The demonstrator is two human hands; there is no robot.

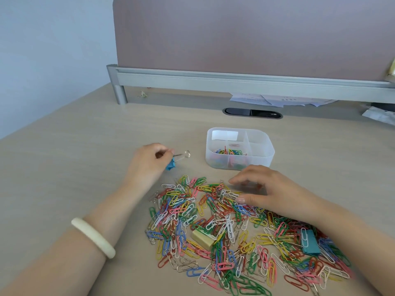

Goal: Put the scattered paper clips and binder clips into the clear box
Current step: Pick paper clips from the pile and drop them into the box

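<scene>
A big heap of coloured paper clips [224,227] covers the desk in front of me. In the heap lie a yellow binder clip [203,238] and a teal binder clip [310,242]. My left hand [149,161] is shut on a blue binder clip [171,165] by its silver wire handles, left of the clear box [263,154]. The box is divided into compartments, and its left compartment holds several paper clips. My right hand [271,193] hovers over the heap's upper right edge, fingers curled and blurred, just in front of the box.
A pink partition on a grey rail [235,80] closes the back of the desk. Papers [273,99] lie under the rail, and a black cable grommet [252,113] sits behind the box. A small clip [142,94] lies near the rail's post.
</scene>
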